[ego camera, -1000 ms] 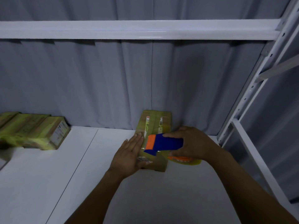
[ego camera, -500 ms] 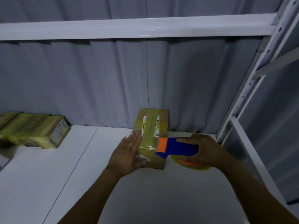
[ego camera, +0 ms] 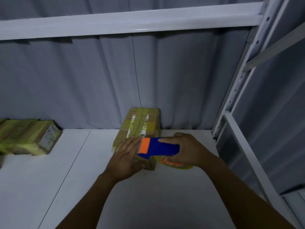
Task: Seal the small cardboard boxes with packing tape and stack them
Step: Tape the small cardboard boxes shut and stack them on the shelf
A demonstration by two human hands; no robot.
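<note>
Your cardboard box (ego camera: 142,124) sits mid-surface (ego camera: 148,195), far end back by the grey curtain (ego camera: 82,80), and its long axis runs pretty much straight away from you. Your left hand (ego camera: 127,157) lies flat on the near-left part of the top with its fingers straight, so it's pinning the box, not gripping it. Your right hand (ego camera: 188,151) is wrapped around the blue-and-orange tape dispenser (ego camera: 158,147). The orange head is on the box top at the near end, right beside your left fingertips, and the yellow tape roll (ego camera: 175,165) hangs off the box's right side. The catch: the dispenser points in from the right, across the box. My guess is you either run a short cross strip or swing it round to follow the length. The taped boxes (ego camera: 29,138) are well off to the left, so your left hand's nearer for stacking.
</note>
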